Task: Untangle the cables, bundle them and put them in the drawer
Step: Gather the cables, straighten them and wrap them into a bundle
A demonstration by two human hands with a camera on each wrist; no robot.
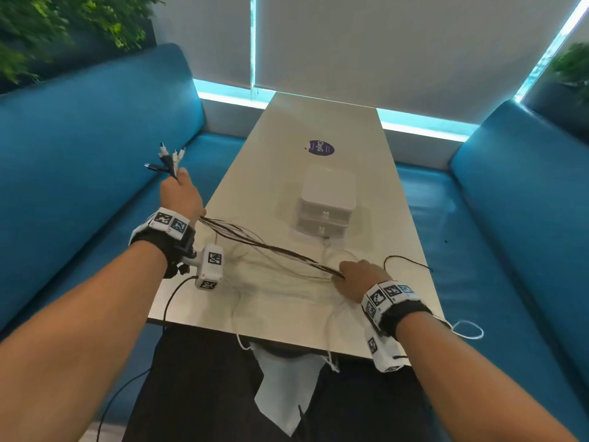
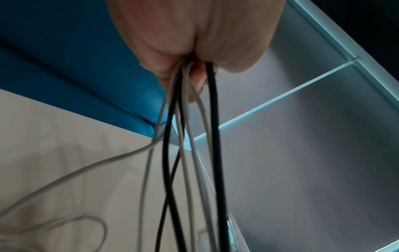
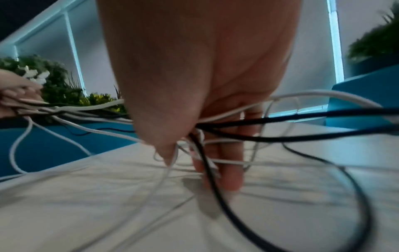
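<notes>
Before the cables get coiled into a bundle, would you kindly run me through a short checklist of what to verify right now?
1. Connector ends gathered in the left hand: ok, the plugs fan out above the fist.
2. Cables gripped further along by the right hand: ok, its fingers curl round the strands at the table.
3. Strands between the hands free of knots: cannot tell, they run close together and blurred.
4. Loose tails clear of snags: not ok, white loops hang over the near table edge.
5. Drawer open to receive the bundle: not ok, both drawers look closed.
</notes>
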